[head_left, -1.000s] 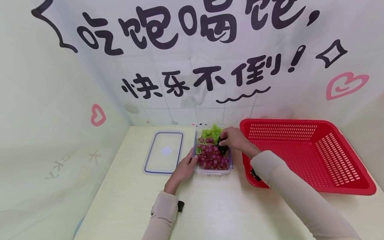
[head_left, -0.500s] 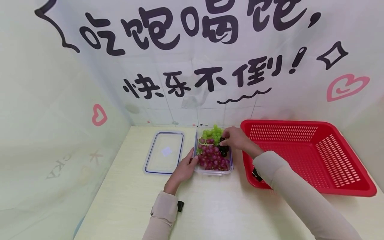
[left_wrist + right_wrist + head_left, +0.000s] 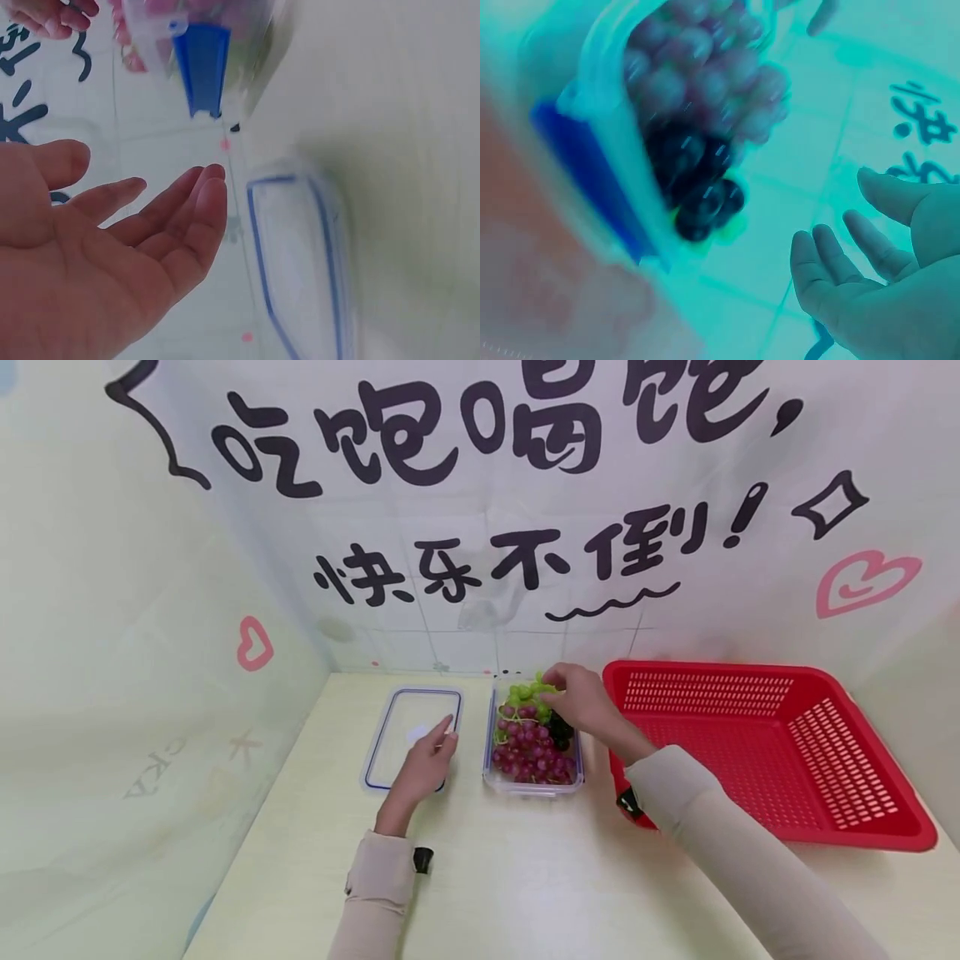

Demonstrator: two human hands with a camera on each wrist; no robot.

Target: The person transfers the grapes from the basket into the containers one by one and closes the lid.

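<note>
A clear container (image 3: 534, 791) holds red grapes (image 3: 527, 752), green grapes (image 3: 522, 695) at its far end and black grapes (image 3: 559, 733) along its right side. Just above its far right corner hovers my right hand (image 3: 588, 700), fingers relaxed; the right wrist view shows nothing in them, apart from the black grapes. My left hand (image 3: 422, 767) reaches over the right part of a flat clear lid (image 3: 397, 735) with a blue seal. In the left wrist view its palm is bare, its fingers loosely bent, between the lid and the container's blue latch (image 3: 202, 67).
A large red plastic basket (image 3: 727, 768) stands right of the container, partly behind my right sleeve (image 3: 720, 810). Behind the pale table (image 3: 525, 877) hangs a white sheet with black lettering and pink hearts.
My left hand has left the container's left side and moved left over the lid. My right hand has let go of the black grapes and lifted slightly up and away.
</note>
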